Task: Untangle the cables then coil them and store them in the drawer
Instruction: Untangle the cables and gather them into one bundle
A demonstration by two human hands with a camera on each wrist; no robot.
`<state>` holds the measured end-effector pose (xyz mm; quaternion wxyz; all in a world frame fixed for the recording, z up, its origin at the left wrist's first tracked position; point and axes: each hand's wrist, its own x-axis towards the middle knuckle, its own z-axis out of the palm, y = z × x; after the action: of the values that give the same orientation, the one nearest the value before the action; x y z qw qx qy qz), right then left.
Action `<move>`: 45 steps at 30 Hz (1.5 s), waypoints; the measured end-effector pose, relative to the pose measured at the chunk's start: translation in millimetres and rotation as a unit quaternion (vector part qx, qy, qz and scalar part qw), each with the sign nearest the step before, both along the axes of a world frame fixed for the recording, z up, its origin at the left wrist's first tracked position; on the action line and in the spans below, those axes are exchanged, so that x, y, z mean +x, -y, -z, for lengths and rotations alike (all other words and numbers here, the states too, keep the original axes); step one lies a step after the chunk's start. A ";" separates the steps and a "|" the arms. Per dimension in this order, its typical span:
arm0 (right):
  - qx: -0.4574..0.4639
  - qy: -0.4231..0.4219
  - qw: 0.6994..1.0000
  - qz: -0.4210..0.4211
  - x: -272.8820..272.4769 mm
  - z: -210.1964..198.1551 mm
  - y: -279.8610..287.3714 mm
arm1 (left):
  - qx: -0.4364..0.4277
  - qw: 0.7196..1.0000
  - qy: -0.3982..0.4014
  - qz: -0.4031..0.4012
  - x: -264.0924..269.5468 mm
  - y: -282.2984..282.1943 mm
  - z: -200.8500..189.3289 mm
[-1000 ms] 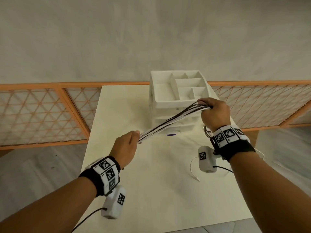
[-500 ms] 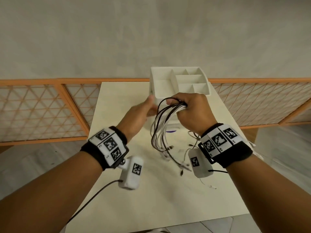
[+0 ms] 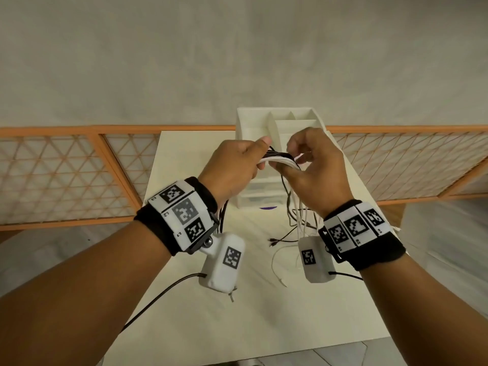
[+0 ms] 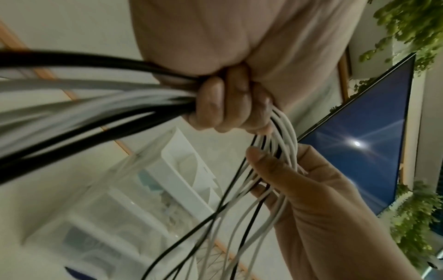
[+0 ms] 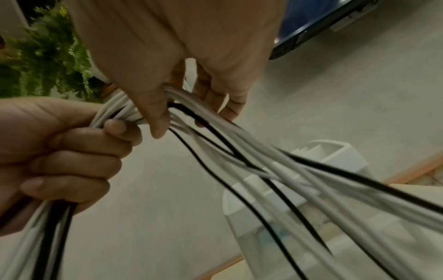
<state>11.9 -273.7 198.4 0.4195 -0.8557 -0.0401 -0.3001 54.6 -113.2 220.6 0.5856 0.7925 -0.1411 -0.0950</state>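
A bundle of black and white cables [image 3: 280, 161] is held up in front of the white drawer unit [image 3: 260, 196]. My left hand [image 3: 237, 165] grips one end of it in a fist; the left wrist view shows the fingers [image 4: 227, 106] curled round the cables [image 4: 95, 106]. Close beside it, my right hand [image 3: 314, 167] pinches the same bundle between thumb [image 5: 155, 113] and fingers. Past the right hand the strands [image 5: 263, 170] fan out. Their loose ends [image 3: 290, 233] hang down to the table. The drawer fronts are partly hidden behind my hands.
The drawer unit has an open divided tray [image 3: 264, 120] on top and stands at the far end of the cream table [image 3: 184, 299]. A thin white cable [image 3: 276, 260] lies on the table. An orange lattice fence [image 3: 66, 167] runs behind. Something purple [image 3: 268, 207] shows at the unit's base.
A second ago the bundle was stretched between hands held apart. The left hand then let go while the right held the doubled bundle. Now both hands hold it close together, raised higher.
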 end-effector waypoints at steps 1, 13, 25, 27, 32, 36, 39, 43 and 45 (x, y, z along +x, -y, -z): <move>0.016 0.000 1.000 -0.021 -3.0 -1.0 -1.6 | 0.006 1.000 0.004 -0.007 1.5 -1.1 -1.2; -0.083 -0.400 0.905 0.118 -25.9 111.4 54.8 | -0.066 0.996 0.011 -0.054 13.1 -36.8 -34.1; -0.213 -0.199 0.947 0.137 -32.4 116.0 75.8 | -0.097 0.976 -0.004 -0.193 25.8 -48.4 -8.1; -0.311 -0.478 0.821 0.034 -50.3 152.2 74.8 | -0.122 0.978 -0.019 -0.170 26.2 -50.6 -12.5; -0.063 -0.288 0.956 0.001 -36.1 109.3 52.9 | -0.088 0.992 -0.040 -0.078 19.6 -46.8 -12.0; -0.012 -0.099 0.993 -0.058 -11.0 17.5 9.5 | -0.011 1.000 -0.001 0.010 11.9 -37.7 -13.9; 0.011 -0.084 0.988 -0.129 -1.6 -17.3 -16.5 | 0.025 0.999 0.024 0.031 8.2 -35.6 -16.7; 0.016 -0.070 0.992 -0.100 -0.2 -18.3 -32.6 | 0.045 0.997 0.063 -0.010 10.8 -38.3 -16.0; 0.027 -0.084 0.992 -0.089 -1.1 -12.2 -34.2 | 0.046 0.995 0.079 -0.028 11.2 -38.4 -15.3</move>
<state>10.8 -239.5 210.6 0.4691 -0.8595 -0.0724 -0.1895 65.8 -74.8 235.9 0.5378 0.8274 -0.1603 -0.0222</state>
